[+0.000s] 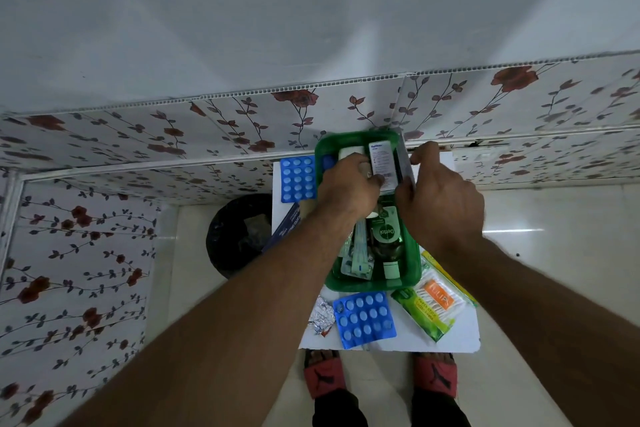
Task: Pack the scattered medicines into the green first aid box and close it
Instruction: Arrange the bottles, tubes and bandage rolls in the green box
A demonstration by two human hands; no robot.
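Note:
The open green first aid box [412, 274] stands on a small white table [460, 336]. A Dettol bottle [386, 236] and some silver strips [356, 260] lie in its near half. Over the far half, my left hand [346, 191] grips a white medicine carton [381, 163]. My right hand [440, 198] pinches a thin dark strip [405, 163] standing on edge along the box's right wall. One blue tablet blister [298, 178] lies left of the box. Another blue blister [363, 317] lies in front, beside crumpled foil [322, 317] and a cotton-bud packet [433, 305].
A dark blue carton [282, 229] hangs over the table's left edge. Below it on the tiled floor stands a black bin [235, 236]. Floral wall panels close in behind and to the left. My feet in red sandals [325, 378] stand at the table's near edge.

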